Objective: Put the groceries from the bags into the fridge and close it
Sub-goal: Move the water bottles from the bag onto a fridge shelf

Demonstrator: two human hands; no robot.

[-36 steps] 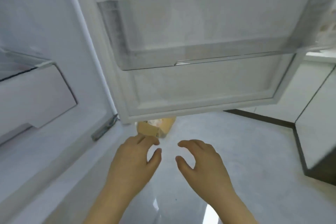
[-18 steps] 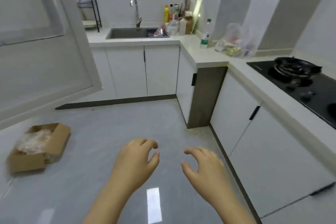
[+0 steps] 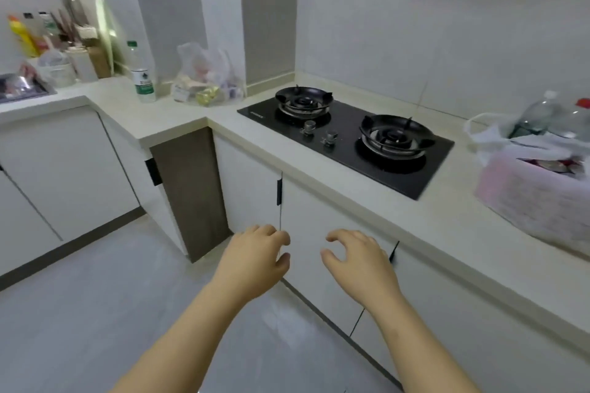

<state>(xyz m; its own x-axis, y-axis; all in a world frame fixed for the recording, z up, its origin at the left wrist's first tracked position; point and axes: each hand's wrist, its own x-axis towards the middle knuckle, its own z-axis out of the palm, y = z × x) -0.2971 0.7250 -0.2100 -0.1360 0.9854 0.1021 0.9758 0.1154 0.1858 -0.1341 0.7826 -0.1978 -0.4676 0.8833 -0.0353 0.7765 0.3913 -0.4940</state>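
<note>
Groceries [image 3: 557, 166] sit in the pink bag [image 3: 526, 198], up-right of the right hand [image 3: 359, 263]. Left hand [image 3: 255, 262] is farther; both grips loosely curled, empty.

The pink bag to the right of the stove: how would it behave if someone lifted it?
The pink bag looks like thin plastic film, so it would probably be floppy and sag around its load. The clear bottles poking above it suggest it may be heavy and apt to tip.
</note>
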